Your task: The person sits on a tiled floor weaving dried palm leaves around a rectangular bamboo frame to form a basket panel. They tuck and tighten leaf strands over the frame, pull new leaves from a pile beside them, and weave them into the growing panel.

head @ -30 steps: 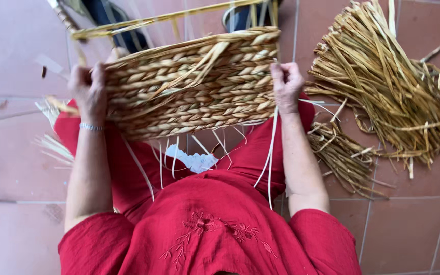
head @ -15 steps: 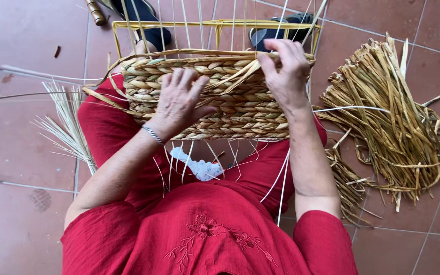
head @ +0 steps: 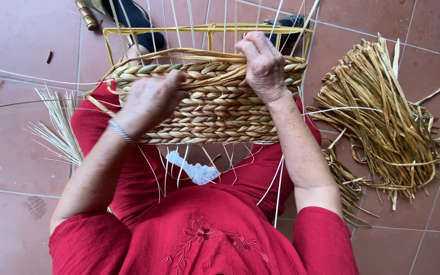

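Plainly, the half-woven basket (head: pixel 207 99) rests on the person's lap against a yellow wire frame (head: pixel 207 29), and the loose top strand could slip out of its row if either grip slackens, since thin upright stakes (head: pixel 192 18) stand free above it. The left hand (head: pixel 148 102) lies curled on the basket's woven face, fingers pressed into the braids, while the right hand (head: pixel 263 63) clamps over the upper rim, pinching the strand; spare straw (head: pixel 378 117) lies well apart on the tile floor (head: pixel 16 40).
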